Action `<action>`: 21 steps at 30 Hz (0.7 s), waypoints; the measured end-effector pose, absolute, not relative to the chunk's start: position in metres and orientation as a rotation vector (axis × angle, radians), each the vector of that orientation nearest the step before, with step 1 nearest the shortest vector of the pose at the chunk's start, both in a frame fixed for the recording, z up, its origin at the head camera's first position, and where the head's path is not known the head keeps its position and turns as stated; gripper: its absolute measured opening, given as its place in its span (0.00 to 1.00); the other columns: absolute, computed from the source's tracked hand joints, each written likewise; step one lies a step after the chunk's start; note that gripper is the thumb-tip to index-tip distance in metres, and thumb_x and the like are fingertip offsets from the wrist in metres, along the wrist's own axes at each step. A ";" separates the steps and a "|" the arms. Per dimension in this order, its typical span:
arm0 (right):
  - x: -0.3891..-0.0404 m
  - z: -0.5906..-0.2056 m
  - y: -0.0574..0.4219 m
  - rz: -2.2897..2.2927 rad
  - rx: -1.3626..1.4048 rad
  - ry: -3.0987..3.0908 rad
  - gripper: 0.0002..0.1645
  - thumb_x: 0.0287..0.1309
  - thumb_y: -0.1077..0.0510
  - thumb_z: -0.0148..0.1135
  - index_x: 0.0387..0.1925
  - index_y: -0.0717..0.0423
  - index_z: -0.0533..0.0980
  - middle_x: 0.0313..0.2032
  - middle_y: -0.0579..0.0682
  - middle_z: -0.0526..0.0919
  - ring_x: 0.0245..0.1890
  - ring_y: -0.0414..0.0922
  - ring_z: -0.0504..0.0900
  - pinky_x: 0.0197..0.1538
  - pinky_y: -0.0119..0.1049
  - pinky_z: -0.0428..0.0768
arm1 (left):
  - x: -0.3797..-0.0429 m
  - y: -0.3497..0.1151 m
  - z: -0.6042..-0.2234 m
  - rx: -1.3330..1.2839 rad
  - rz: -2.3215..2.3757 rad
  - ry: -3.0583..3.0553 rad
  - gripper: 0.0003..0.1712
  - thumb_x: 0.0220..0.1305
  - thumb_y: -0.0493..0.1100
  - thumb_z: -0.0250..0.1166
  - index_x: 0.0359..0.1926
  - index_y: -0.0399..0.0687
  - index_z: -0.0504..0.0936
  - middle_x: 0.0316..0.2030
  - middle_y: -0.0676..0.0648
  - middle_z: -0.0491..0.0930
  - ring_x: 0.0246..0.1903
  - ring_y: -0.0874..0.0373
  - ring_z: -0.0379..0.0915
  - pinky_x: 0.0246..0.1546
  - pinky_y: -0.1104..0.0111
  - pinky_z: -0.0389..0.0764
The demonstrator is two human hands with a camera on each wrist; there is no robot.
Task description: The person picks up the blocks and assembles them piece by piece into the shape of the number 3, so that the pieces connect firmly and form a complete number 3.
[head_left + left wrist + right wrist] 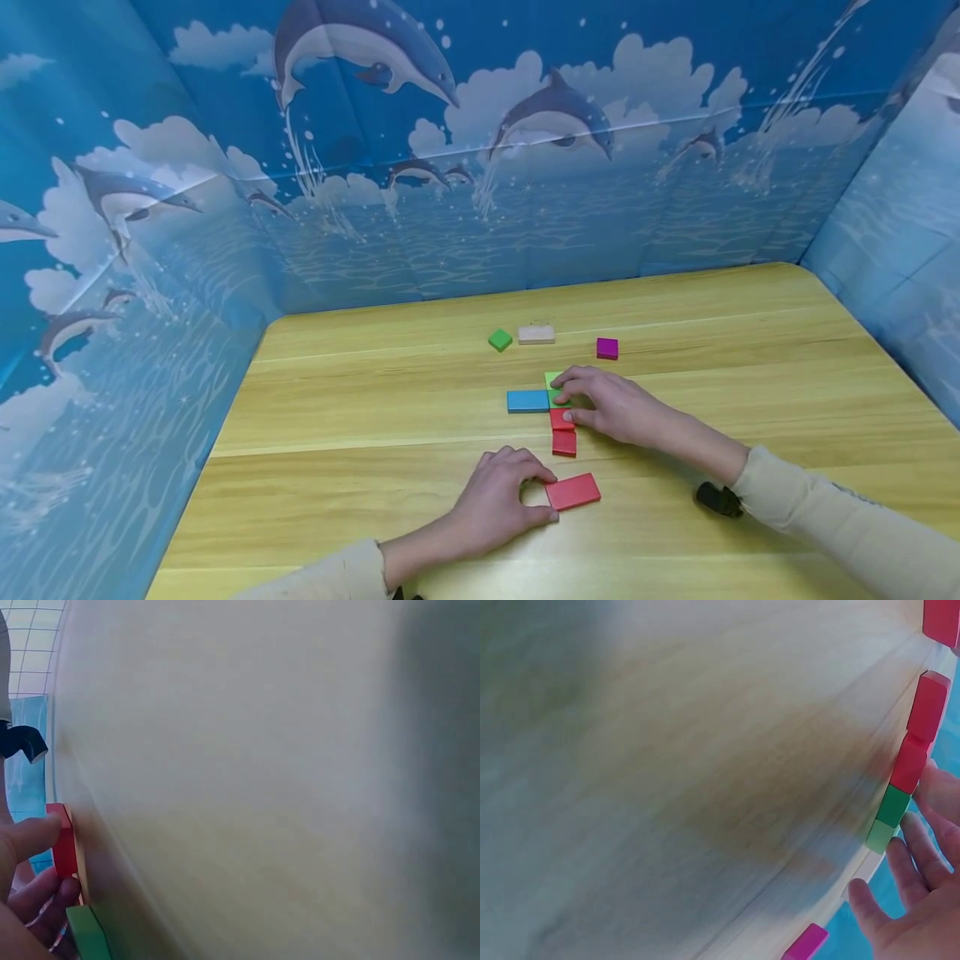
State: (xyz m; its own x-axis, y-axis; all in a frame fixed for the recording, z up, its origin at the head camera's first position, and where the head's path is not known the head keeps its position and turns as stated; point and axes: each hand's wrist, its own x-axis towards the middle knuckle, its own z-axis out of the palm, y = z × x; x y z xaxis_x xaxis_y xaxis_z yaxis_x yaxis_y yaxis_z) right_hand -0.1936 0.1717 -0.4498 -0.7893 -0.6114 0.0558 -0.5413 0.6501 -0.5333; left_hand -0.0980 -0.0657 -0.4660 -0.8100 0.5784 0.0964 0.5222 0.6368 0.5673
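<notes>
My left hand (498,500) grips the near end of a long red block (573,492) between thumb and fingers, low over the table. In the left wrist view the thumb (34,836) lies along that red block (64,844). My right hand (618,406) rests its fingertips on a short column of blocks: a light green one (552,379), a darker green one (555,398) and a red one (561,419). Its fingers (922,855) look straight in the right wrist view. A second red block (564,443) sits slightly askew at the column's near end. The blue block (528,402) adjoins the column's left side.
Farther back on the wooden table (360,400) lie a green block (500,339), a pale wooden block (536,334) and a magenta block (607,348). Blue dolphin-printed cloth (450,233) rises behind the table and along its sides.
</notes>
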 end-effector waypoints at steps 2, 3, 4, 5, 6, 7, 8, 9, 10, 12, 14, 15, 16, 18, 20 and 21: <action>-0.194 -0.449 0.171 -0.822 -0.948 2.735 0.13 0.58 0.56 0.71 0.46 0.46 0.84 0.56 0.46 0.77 0.58 0.51 0.75 0.56 0.53 0.76 | -0.098 -0.064 -0.465 0.906 0.919 2.749 0.17 0.52 0.52 0.76 0.43 0.58 0.86 0.38 0.67 0.77 0.43 0.70 0.68 0.48 0.71 0.66; -0.193 -0.449 0.171 -0.823 -0.944 2.735 0.13 0.58 0.56 0.71 0.46 0.46 0.84 0.56 0.46 0.78 0.58 0.51 0.75 0.56 0.53 0.76 | -0.098 -0.063 -0.465 0.898 0.923 2.744 0.16 0.52 0.51 0.76 0.43 0.58 0.86 0.38 0.67 0.77 0.43 0.70 0.68 0.48 0.71 0.66; -0.193 -0.449 0.171 -0.823 -0.942 2.733 0.13 0.58 0.56 0.71 0.46 0.46 0.84 0.56 0.46 0.77 0.58 0.51 0.75 0.56 0.53 0.76 | -0.098 -0.062 -0.465 0.890 0.927 2.738 0.16 0.53 0.50 0.76 0.43 0.57 0.86 0.38 0.67 0.77 0.43 0.70 0.68 0.49 0.70 0.66; -0.193 -0.449 0.171 -0.823 -0.940 2.731 0.13 0.58 0.56 0.71 0.46 0.46 0.84 0.56 0.46 0.77 0.58 0.50 0.75 0.56 0.53 0.76 | -0.098 -0.062 -0.465 0.885 0.926 2.734 0.16 0.53 0.50 0.75 0.44 0.57 0.86 0.39 0.67 0.77 0.44 0.70 0.68 0.49 0.69 0.67; -0.193 -0.449 0.171 -0.820 -0.931 2.729 0.13 0.58 0.55 0.71 0.46 0.46 0.84 0.56 0.45 0.77 0.58 0.50 0.74 0.56 0.52 0.76 | -0.098 -0.061 -0.465 0.880 0.925 2.731 0.15 0.53 0.49 0.75 0.44 0.57 0.86 0.39 0.67 0.77 0.44 0.70 0.68 0.50 0.69 0.67; -0.193 -0.449 0.171 -0.821 -0.930 2.726 0.13 0.58 0.55 0.71 0.46 0.46 0.84 0.56 0.46 0.77 0.58 0.50 0.74 0.57 0.52 0.76 | -0.098 -0.061 -0.465 0.873 0.924 2.730 0.15 0.54 0.49 0.75 0.44 0.58 0.86 0.39 0.67 0.77 0.45 0.69 0.69 0.51 0.68 0.67; -0.193 -0.449 0.171 -0.822 -0.934 2.724 0.14 0.58 0.56 0.71 0.46 0.46 0.84 0.56 0.46 0.77 0.58 0.50 0.74 0.57 0.52 0.76 | -0.097 -0.061 -0.465 0.866 0.922 2.728 0.15 0.54 0.49 0.74 0.44 0.58 0.86 0.39 0.67 0.77 0.45 0.69 0.69 0.52 0.67 0.68; -0.192 -0.450 0.171 -0.824 -0.937 2.722 0.14 0.58 0.56 0.71 0.46 0.46 0.84 0.56 0.46 0.77 0.58 0.50 0.74 0.57 0.52 0.76 | -0.097 -0.061 -0.464 0.857 0.924 2.725 0.15 0.54 0.48 0.74 0.44 0.58 0.86 0.40 0.67 0.77 0.46 0.69 0.69 0.54 0.65 0.68; -0.192 -0.450 0.171 -0.826 -0.939 2.721 0.13 0.58 0.55 0.71 0.46 0.46 0.84 0.56 0.46 0.77 0.58 0.50 0.74 0.56 0.52 0.76 | -0.097 -0.061 -0.464 0.846 0.925 2.721 0.15 0.54 0.48 0.74 0.45 0.58 0.85 0.40 0.67 0.77 0.46 0.69 0.69 0.56 0.63 0.68; -0.192 -0.450 0.171 -0.825 -0.937 2.725 0.13 0.58 0.55 0.71 0.46 0.46 0.84 0.56 0.45 0.77 0.58 0.49 0.75 0.56 0.51 0.76 | -0.097 -0.062 -0.464 0.827 0.943 2.713 0.15 0.55 0.48 0.74 0.45 0.58 0.85 0.41 0.67 0.77 0.47 0.69 0.69 0.58 0.60 0.68; -0.192 -0.449 0.171 -0.828 -0.942 2.729 0.13 0.58 0.55 0.71 0.46 0.46 0.84 0.56 0.45 0.77 0.57 0.49 0.75 0.56 0.51 0.76 | -0.098 -0.063 -0.464 0.816 0.967 2.704 0.15 0.56 0.47 0.73 0.45 0.58 0.85 0.41 0.67 0.77 0.48 0.70 0.70 0.60 0.58 0.67; -0.192 -0.449 0.171 -0.827 -0.941 2.730 0.13 0.58 0.55 0.71 0.46 0.46 0.84 0.56 0.45 0.77 0.57 0.49 0.76 0.56 0.51 0.76 | -0.098 -0.064 -0.463 0.815 0.978 2.700 0.15 0.56 0.47 0.74 0.45 0.58 0.85 0.42 0.67 0.77 0.48 0.71 0.70 0.59 0.59 0.68; -0.192 -0.449 0.171 -0.826 -0.940 2.731 0.13 0.58 0.55 0.71 0.46 0.46 0.84 0.56 0.45 0.77 0.57 0.49 0.76 0.56 0.51 0.76 | -0.099 -0.065 -0.464 0.817 0.987 2.697 0.14 0.56 0.47 0.74 0.45 0.58 0.85 0.42 0.67 0.77 0.48 0.71 0.70 0.58 0.61 0.69; -0.191 -0.449 0.171 -0.826 -0.944 2.730 0.13 0.58 0.56 0.70 0.46 0.46 0.84 0.56 0.46 0.77 0.57 0.49 0.76 0.56 0.51 0.76 | -0.099 -0.066 -0.464 0.822 1.004 2.690 0.14 0.56 0.46 0.74 0.45 0.58 0.85 0.41 0.67 0.77 0.48 0.71 0.70 0.56 0.65 0.70; -0.191 -0.449 0.171 -0.829 -0.948 2.730 0.12 0.58 0.56 0.70 0.46 0.46 0.84 0.56 0.46 0.77 0.57 0.49 0.76 0.56 0.51 0.76 | -0.100 -0.068 -0.464 0.820 1.016 2.685 0.14 0.56 0.46 0.74 0.45 0.58 0.85 0.41 0.67 0.77 0.46 0.71 0.70 0.51 0.69 0.71; -0.191 -0.449 0.171 -0.832 -0.949 2.730 0.12 0.58 0.56 0.70 0.45 0.47 0.84 0.56 0.46 0.77 0.57 0.49 0.76 0.56 0.51 0.76 | -0.100 -0.069 -0.464 0.816 1.021 2.683 0.14 0.56 0.46 0.74 0.45 0.58 0.85 0.42 0.67 0.77 0.46 0.70 0.70 0.51 0.70 0.71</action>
State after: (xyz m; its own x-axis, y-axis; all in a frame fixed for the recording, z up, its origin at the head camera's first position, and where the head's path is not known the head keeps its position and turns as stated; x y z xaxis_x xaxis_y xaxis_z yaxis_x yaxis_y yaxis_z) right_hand -0.1913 0.1712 -0.4486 -0.7928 -0.6073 0.0527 -0.5334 0.6493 -0.5422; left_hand -0.1000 -0.0687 -0.4641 -0.8390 0.5423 0.0449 0.4350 0.6189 0.6540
